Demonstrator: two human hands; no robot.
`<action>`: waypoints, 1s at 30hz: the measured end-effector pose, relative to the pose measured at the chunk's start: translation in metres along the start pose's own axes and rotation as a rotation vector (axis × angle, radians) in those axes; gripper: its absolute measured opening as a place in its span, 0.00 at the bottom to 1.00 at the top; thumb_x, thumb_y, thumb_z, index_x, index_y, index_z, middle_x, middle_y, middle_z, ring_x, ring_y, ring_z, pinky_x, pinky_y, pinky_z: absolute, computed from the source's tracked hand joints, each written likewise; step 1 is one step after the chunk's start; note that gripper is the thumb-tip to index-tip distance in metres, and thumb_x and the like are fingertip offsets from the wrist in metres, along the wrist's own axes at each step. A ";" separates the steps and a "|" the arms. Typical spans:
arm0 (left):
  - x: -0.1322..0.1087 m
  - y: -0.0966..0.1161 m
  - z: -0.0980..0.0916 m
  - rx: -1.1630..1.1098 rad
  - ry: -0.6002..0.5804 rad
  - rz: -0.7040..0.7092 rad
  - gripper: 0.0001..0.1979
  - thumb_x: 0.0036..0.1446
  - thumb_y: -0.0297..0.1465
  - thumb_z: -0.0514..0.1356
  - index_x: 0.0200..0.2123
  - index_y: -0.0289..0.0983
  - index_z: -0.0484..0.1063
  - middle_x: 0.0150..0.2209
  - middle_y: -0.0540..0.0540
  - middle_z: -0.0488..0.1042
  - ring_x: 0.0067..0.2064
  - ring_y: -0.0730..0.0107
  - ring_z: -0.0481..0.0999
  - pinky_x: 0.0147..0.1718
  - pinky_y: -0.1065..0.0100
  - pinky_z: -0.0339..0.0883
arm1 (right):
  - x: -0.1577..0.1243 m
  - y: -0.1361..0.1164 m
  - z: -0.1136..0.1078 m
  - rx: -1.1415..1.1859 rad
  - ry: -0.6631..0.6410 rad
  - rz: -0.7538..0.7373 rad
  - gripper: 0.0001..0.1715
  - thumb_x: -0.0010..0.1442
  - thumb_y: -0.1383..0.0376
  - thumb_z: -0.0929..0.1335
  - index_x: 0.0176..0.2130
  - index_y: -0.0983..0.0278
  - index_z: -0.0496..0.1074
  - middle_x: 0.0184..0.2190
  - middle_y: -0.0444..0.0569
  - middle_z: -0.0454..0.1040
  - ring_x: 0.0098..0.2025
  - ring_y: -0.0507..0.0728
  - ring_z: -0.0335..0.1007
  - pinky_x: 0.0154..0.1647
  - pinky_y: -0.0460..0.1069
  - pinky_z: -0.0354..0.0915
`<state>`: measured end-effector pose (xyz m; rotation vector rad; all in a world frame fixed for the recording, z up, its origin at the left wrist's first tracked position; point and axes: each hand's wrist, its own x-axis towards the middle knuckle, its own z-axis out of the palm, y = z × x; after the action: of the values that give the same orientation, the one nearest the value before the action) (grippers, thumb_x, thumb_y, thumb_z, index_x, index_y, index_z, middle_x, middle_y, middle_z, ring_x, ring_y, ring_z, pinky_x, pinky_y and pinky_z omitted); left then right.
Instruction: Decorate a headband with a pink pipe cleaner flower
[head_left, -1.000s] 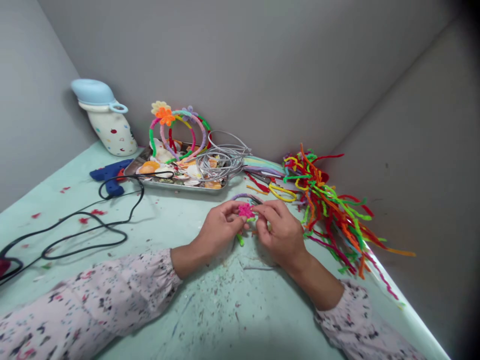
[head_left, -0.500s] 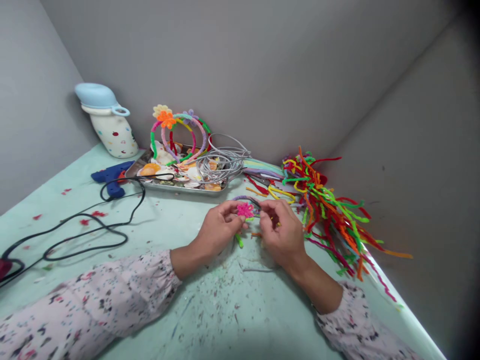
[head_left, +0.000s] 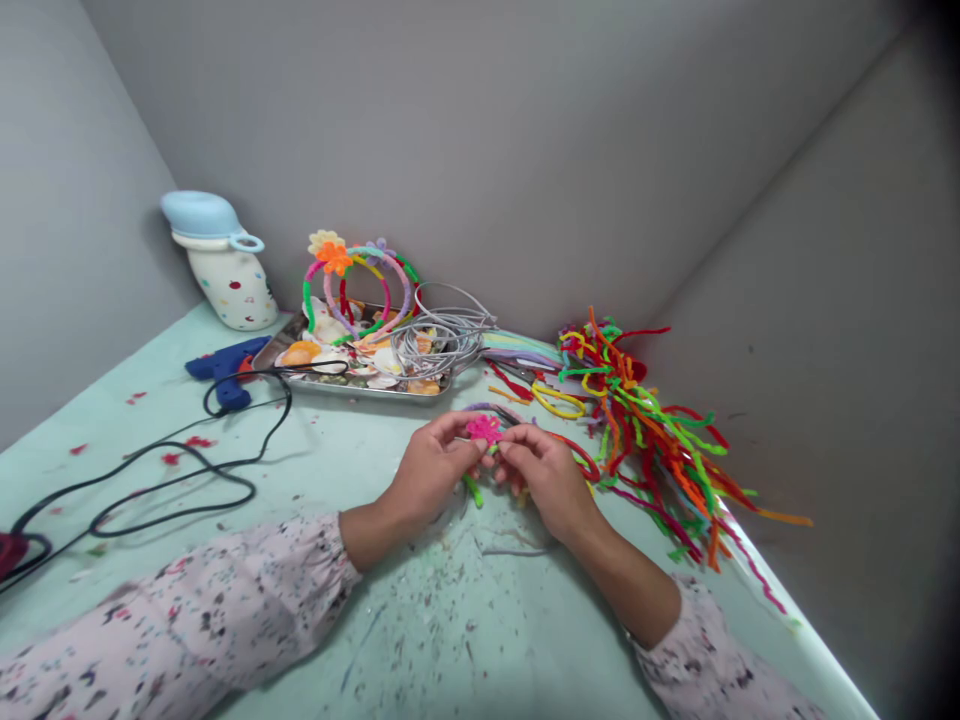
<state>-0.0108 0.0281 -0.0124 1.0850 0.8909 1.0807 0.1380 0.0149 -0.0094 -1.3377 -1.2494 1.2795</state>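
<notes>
A small pink fuzzy pipe-cleaner flower point(head_left: 485, 429) is pinched between my two hands over the middle of the table. My left hand point(head_left: 433, 468) is closed on its left side, thumb in front. On its right side, the thumb and fingers of my right hand point(head_left: 553, 478) are pressed together at the petals. A bright green pipe-cleaner piece point(head_left: 472, 490) hangs below my left fingers. Behind the flower runs a purple curved strip with a dark tip point(head_left: 508, 414) near my right fingers. A red loop point(head_left: 583, 455) shows just beyond my right hand; whether it is held I cannot tell.
A metal tray point(head_left: 360, 391) holds flower-trimmed hoops point(head_left: 334, 258) and coiled grey wire point(head_left: 442, 340). Left stand a blue glue gun point(head_left: 229, 370) with its black cord point(head_left: 217, 455) and a white bottle point(head_left: 232, 285). Right lies a heap of pipe cleaners point(head_left: 645, 420) beside a yellow-handled tool point(head_left: 559, 402).
My right hand has moved left, bringing its fingertips to the pink flower. The red loop now shows beyond that hand. The whole view has shifted slightly.
</notes>
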 end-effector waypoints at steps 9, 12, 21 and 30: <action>0.001 0.000 -0.002 -0.058 -0.022 -0.050 0.13 0.50 0.30 0.64 0.40 0.34 0.71 0.25 0.50 0.73 0.23 0.77 0.71 0.22 0.76 0.60 | 0.000 -0.001 -0.009 0.027 -0.166 -0.004 0.07 0.53 0.62 0.66 0.31 0.64 0.67 0.22 0.42 0.71 0.21 0.48 0.64 0.18 0.42 0.58; 0.002 0.002 -0.002 -0.115 0.084 -0.045 0.12 0.50 0.32 0.64 0.38 0.37 0.67 0.25 0.52 0.73 0.22 0.77 0.72 0.18 0.77 0.57 | 0.002 0.003 -0.013 0.023 -0.171 0.010 0.09 0.55 0.60 0.66 0.31 0.64 0.67 0.21 0.41 0.70 0.19 0.48 0.63 0.18 0.42 0.56; 0.001 0.002 0.001 -0.203 0.110 -0.070 0.18 0.48 0.31 0.65 0.40 0.37 0.61 0.32 0.47 0.75 0.32 0.72 0.77 0.31 0.71 0.67 | 0.002 0.005 -0.011 -0.071 -0.078 -0.019 0.13 0.56 0.56 0.66 0.34 0.64 0.68 0.18 0.40 0.69 0.16 0.47 0.59 0.17 0.42 0.55; 0.004 -0.002 0.001 -0.200 0.095 -0.028 0.25 0.42 0.19 0.65 0.43 0.37 0.60 0.37 0.48 0.74 0.35 0.74 0.76 0.38 0.70 0.66 | 0.001 0.009 -0.006 -0.215 0.026 -0.107 0.10 0.57 0.58 0.65 0.33 0.63 0.68 0.17 0.39 0.68 0.17 0.49 0.59 0.19 0.44 0.58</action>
<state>-0.0086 0.0312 -0.0141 0.8595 0.8505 1.1790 0.1446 0.0156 -0.0177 -1.4117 -1.4529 1.0739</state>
